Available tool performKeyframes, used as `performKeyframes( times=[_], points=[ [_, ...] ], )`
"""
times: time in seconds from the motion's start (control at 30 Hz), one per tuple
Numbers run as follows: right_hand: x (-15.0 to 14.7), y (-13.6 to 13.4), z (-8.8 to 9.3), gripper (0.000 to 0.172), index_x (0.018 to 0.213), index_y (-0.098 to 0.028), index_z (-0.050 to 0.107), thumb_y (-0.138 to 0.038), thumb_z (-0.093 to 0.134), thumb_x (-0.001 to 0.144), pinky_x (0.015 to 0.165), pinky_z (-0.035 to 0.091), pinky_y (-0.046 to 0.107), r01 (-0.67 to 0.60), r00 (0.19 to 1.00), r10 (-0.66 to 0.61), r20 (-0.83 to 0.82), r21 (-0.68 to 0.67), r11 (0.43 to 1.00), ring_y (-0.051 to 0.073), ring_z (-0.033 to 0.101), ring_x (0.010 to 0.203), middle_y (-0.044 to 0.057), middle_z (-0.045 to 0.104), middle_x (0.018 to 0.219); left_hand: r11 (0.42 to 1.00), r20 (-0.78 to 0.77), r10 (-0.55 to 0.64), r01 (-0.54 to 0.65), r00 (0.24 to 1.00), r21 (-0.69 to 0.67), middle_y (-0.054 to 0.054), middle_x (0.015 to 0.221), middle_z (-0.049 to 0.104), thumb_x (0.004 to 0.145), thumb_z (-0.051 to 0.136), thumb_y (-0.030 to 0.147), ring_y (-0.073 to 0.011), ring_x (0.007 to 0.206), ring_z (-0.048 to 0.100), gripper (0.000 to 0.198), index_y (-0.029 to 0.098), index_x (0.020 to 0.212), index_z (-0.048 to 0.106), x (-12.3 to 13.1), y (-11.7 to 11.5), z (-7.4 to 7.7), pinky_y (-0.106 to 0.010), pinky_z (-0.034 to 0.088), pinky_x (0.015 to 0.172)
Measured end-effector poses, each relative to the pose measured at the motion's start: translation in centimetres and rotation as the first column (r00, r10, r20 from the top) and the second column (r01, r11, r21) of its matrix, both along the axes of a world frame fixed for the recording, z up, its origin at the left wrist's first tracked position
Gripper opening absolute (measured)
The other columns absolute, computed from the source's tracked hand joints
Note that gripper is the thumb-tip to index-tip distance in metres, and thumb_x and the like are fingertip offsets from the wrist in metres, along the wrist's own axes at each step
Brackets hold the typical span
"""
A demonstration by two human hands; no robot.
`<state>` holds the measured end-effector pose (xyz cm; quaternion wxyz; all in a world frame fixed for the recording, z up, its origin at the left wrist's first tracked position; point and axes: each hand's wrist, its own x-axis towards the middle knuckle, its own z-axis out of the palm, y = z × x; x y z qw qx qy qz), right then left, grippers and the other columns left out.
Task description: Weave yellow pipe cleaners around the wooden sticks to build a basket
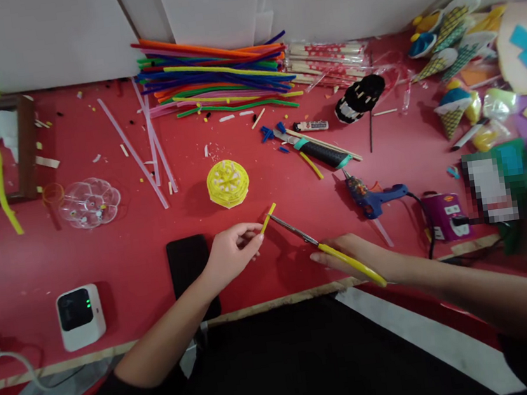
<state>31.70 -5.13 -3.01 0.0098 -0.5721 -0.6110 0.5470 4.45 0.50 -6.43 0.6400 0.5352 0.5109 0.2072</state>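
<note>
Between the thumb and fingers of my left hand [232, 252] is a short piece of yellow pipe cleaner [269, 214], tilted up to the right. My right hand [355, 257] grips yellow-handled scissors [343, 258], whose blades point up-left and meet the pipe cleaner near its upper part. Whether the blades touch it or have cut into it I cannot tell. Just beyond my hands lies a round yellow piece with pale bits on top [228, 183]. My right fingers are partly hidden behind the scissor handles.
A pile of coloured pipe cleaners [219, 74] lies at the back. To the right are a utility knife [320, 152], a lighter [311, 125], a blue glue gun [373, 197] and a purple power adapter [446, 217]. A black phone [189, 264] lies beside my left forearm.
</note>
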Motion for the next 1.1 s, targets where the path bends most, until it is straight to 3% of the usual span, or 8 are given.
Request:
performKeyframes(
  times=[0.3,0.53,0.77,0.9,1.1],
  points=[
    [0.1,0.7,0.2,0.067,0.06,-0.023,0.044,-0.084,0.049,0.087,0.052,0.033,0.029,0.026,1.0,-0.026,-0.004,-0.008,1.0,0.012,0.037,0.056,-0.002,0.042,0.059,0.997,0.061,0.073,-0.072,0.995,-0.01,0.002,0.075,0.066,0.084,0.067,0.029,-0.0097,0.055,0.065,0.018,0.019,0.099,0.064,0.1,0.1,0.0,-0.023,0.059,0.056],
    [-0.2,0.1,1.3,0.067,0.068,-0.024,0.049,-0.086,0.037,0.091,0.058,0.037,0.032,-0.016,1.0,0.015,-0.017,-0.017,1.0,0.014,0.044,0.058,0.001,0.051,0.064,0.99,0.108,0.14,-0.14,0.984,-0.009,0.006,0.076,0.059,0.085,0.068,0.034,-0.0062,0.052,0.059,0.024,0.022,0.089,0.048,0.2,-0.1,-0.5,-0.019,0.055,0.051],
    [-0.7,-0.1,0.7,0.068,0.067,-0.023,0.049,-0.087,0.042,0.089,0.053,0.031,0.028,-0.045,0.998,0.044,-0.035,-0.033,0.998,0.011,0.037,0.056,-0.003,0.044,0.061,0.993,0.086,0.116,-0.116,0.99,-0.003,0.004,0.077,0.061,0.084,0.07,0.037,-0.0078,0.055,0.06,0.025,0.022,0.089,0.05,0.3,-0.2,-0.1,-0.021,0.056,0.053],
    [-0.3,-0.2,0.2,0.071,0.066,-0.023,0.047,-0.089,0.037,0.088,0.054,0.033,0.029,-0.024,1.0,0.024,0.005,-0.021,0.999,0.012,0.038,0.057,-0.002,0.044,0.06,0.998,0.041,0.057,-0.058,0.998,0.016,-0.001,0.079,0.068,0.086,0.068,0.041,-0.0125,0.061,0.065,0.024,0.02,0.093,0.06,0.2,-0.3,0.3,-0.024,0.058,0.054],
    [-0.1,-0.3,-0.3,0.072,0.067,-0.024,0.046,-0.092,0.033,0.087,0.053,0.032,0.03,-0.004,0.999,0.005,0.046,-0.018,1.0,0.012,0.037,0.057,-0.002,0.042,0.061,0.997,-0.053,0.017,-0.014,0.998,0.07,-0.003,0.072,0.072,0.087,0.065,0.037,-0.0138,0.057,0.065,0.019,0.019,0.082,0.066,0.3,-0.5,0.2,-0.023,0.054,0.052]
  ],
)
